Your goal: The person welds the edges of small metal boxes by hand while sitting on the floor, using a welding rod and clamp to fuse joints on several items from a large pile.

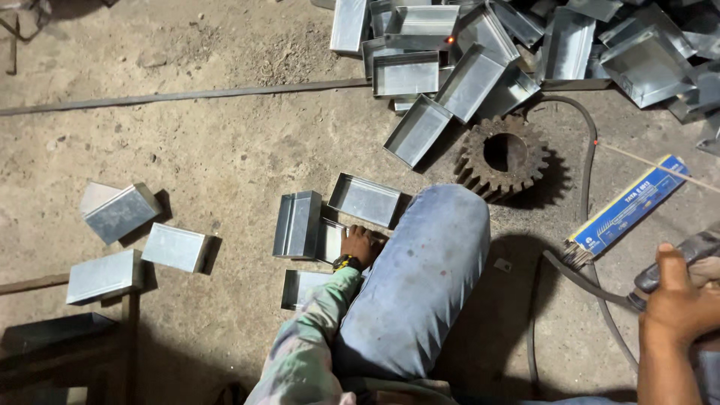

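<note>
My left hand (361,244) rests flat on a small sheet-metal tray (328,238) lying on the dirt floor, just left of my bent knee in blue jeans (427,277). Two more trays (298,223) (365,199) lie right beside it, another tray (301,287) below my wrist. My right hand (679,300) at the lower right is closed around a grey welding electrode holder (675,264) with a cable (581,274) leading from it.
A heap of folded metal trays (480,60) fills the top right. A rusty gear (502,155) lies by the knee. A blue box of welding rods (628,206) lies open at right. Three closed metal boxes (120,212) sit at left. A steel bar (187,95) crosses the floor.
</note>
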